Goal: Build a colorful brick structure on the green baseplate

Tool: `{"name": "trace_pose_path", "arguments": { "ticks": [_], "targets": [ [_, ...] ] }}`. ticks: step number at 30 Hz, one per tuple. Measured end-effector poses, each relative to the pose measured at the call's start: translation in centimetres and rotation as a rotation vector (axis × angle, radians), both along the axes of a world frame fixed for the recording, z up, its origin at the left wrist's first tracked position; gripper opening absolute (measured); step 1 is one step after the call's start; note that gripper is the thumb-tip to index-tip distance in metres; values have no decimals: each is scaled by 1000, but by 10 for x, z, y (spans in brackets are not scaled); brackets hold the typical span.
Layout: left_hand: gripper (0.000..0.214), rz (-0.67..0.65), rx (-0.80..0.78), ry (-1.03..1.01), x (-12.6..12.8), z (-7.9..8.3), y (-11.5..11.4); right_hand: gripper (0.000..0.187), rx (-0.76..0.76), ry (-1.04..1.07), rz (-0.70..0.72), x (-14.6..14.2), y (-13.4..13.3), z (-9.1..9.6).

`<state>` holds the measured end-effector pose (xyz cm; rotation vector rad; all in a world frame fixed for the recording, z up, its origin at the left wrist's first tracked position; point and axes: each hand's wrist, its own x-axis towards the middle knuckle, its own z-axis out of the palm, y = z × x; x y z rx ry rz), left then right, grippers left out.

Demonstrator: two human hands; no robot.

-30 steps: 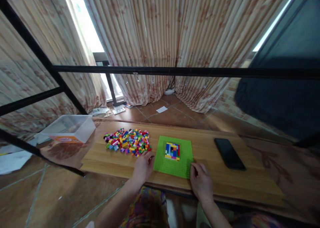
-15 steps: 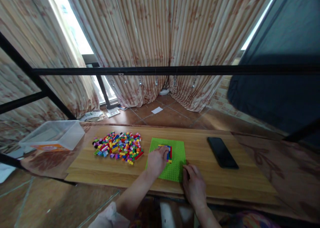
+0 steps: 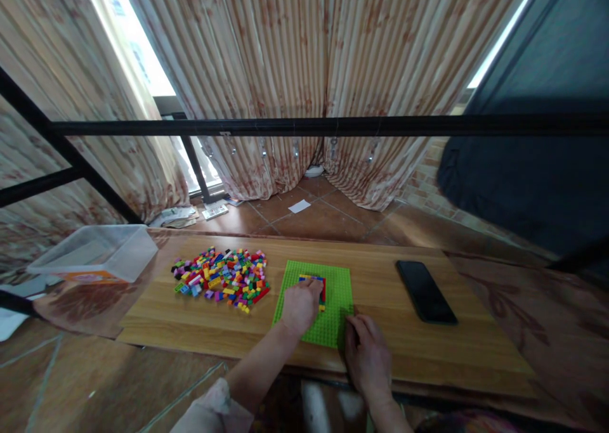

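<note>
My left hand (image 3: pixel 299 306) lies on the green plate (image 3: pixel 339 293) in the lower middle of the frame. Its fingers are bent down over the small block of coloured bricks (image 3: pixel 323 287) built on the plate. The back of the hand hides most of that block, and only a strip of red, blue and yellow shows at its right edge. I cannot tell whether my fingertips pinch a brick or only press on the block.

My right hand (image 3: pixel 366 352) rests knuckles up just below and to the right, its fingers curled against the lower right corner of the plate and touching its edge. I cannot tell whether it clamps that edge or merely leans on it; it lifts nothing.

The plate lies flat on the wooden table (image 3: pixel 476 350), close to the near edge. To its left, just beside it but not touching, is a loose pile of small bricks (image 3: pixel 221 279) in many colours. Further left, at the table's end, stands a clear plastic box (image 3: pixel 92 252). To the right of the plate, well apart from it, a black phone (image 3: pixel 425 291) lies face up on the wood.

A black bar (image 3: pixel 333 126) crosses the middle of the frame, and striped curtains (image 3: pixel 304 59) fill the top.
</note>
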<state>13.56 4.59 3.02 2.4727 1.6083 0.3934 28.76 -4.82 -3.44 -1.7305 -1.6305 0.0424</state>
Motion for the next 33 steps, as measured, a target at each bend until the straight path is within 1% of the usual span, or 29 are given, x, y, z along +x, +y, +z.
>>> {"name": "trace_pose_path", "arguments": {
  "ticks": [5, 8, 12, 15, 20, 24, 29, 31, 33],
  "targets": [
    [24, -12, -13, -44, 1, 0, -2, 31, 9, -13, -3, 1, 1, -1],
    [25, -45, 5, -64, -2, -1, -5, 32, 27, -12, -1, 1, 1, -1],
    [33, -101, 7, -105, -9, -6, -9, 33, 26, -10, -5, 0, 1, 1],
    [35, -114, -5, -87, -10, -8, -8, 33, 4, -8, -26, -1, 0, 1],
    [30, -130, -21, -55, -5, -4, -5, 34, -11, -18, -21, 0, -1, -1],
    [30, -136, -25, -91, -5, 1, -6, 36, 11, -30, 0, 3, 0, -4],
    [48, -79, 58, -224, -16, 10, -13, 37, 26, -34, 3, 3, 1, -6],
    [46, -31, 90, -293, -26, 14, -18, 37, 33, -38, -6, 3, 1, -6],
    [40, 33, 99, -351, -41, 14, -25, 36, 46, -46, -15, 3, 1, -6]
  ]
}}
